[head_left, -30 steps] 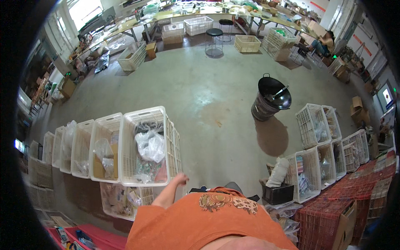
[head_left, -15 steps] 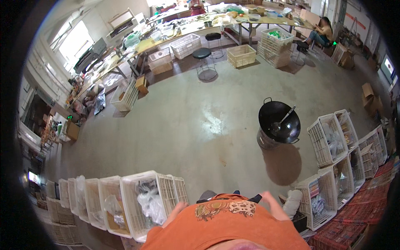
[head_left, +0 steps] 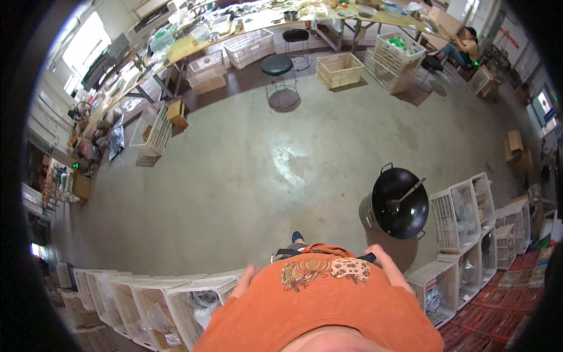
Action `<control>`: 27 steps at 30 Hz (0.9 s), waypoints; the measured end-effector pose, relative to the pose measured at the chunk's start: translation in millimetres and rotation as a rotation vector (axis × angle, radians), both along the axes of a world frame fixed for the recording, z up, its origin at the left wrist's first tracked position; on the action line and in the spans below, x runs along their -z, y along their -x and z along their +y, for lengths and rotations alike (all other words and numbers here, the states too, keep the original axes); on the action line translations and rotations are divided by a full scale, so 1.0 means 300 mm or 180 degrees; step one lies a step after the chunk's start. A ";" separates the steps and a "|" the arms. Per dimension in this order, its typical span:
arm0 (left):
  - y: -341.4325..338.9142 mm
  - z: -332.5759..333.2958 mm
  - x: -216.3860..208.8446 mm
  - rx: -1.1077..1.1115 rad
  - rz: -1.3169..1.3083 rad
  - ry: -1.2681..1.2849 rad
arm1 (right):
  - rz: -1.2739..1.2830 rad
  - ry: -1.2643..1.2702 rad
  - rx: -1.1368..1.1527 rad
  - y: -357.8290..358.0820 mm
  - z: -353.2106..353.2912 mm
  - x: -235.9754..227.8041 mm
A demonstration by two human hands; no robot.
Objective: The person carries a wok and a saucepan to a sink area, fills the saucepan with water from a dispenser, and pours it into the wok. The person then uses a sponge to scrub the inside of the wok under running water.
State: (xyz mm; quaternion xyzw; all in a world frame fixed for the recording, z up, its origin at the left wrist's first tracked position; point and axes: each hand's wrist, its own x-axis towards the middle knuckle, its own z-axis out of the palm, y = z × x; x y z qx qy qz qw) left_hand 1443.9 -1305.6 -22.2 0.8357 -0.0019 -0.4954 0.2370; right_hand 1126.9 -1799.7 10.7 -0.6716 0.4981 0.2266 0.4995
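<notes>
A black wok (head_left: 410, 222), holding a ladle (head_left: 413, 189), is resting on a drum (head_left: 366, 211) near the right hand (head_left: 378, 253). The left hand (head_left: 248, 276) is hanging near a white crate (head_left: 181, 306) containing bags; I cannot tell whether either is closing. Keeping arms close should be avoiding knocks.

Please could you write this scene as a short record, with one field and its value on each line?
Left hand: beside the orange shirt, near a white crate; contact unclear, no held thing visible
Right hand: at the waist, next to a black item; grip unclear
Ahead, right: black wok on a round stand, long-handled utensil in it
Right side: more white crates
Far side: long cluttered table, black stools near it
Other person: seated, upper right
</notes>
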 end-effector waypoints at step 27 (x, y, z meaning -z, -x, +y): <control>-1.127 -1.067 -0.139 -0.0035 -0.0056 -0.0525 | -0.0873 0.0612 0.0044 -1.615 -1.420 -0.029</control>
